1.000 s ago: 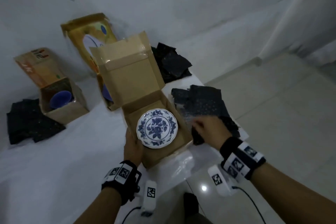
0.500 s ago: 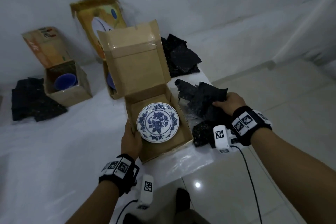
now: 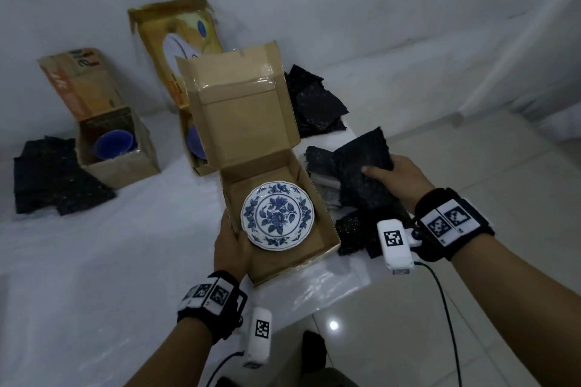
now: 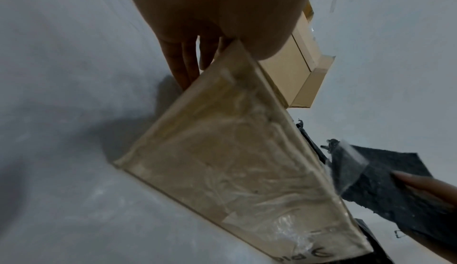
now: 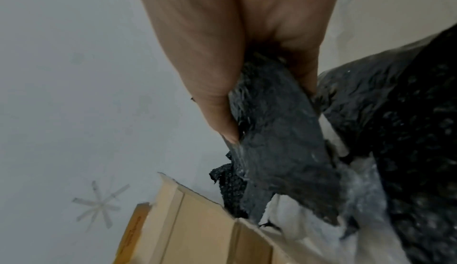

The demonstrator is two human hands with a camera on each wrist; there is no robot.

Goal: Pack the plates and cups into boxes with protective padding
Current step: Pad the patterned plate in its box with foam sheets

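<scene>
A blue-and-white floral plate (image 3: 277, 215) lies flat in an open cardboard box (image 3: 316, 243) whose lid stands upright. My left hand (image 3: 234, 239) grips the box's near left wall, thumb over the rim beside the plate. From the left wrist view, the fingers (image 4: 183, 60) lie under the taped box bottom (image 4: 235, 160), which is tilted off the white cover. My right hand (image 3: 393, 179) pinches a black padding sheet (image 3: 361, 163) and holds it up just right of the box. The thumb (image 5: 217, 102) presses on the sheet (image 5: 279, 141).
Left of centre is a small open box (image 3: 125, 166) with a blue cup (image 3: 113, 143). A printed box (image 3: 182, 41) stands behind the plate box. Black padding piles lie at far left (image 3: 53, 179), back right (image 3: 314, 104) and under my right hand (image 3: 355, 229). Tiled floor (image 3: 471, 261) lies beyond the table's edge.
My right hand has picked a black sheet off the pile beside the box and raised it. My left hand has kept its hold on the box.
</scene>
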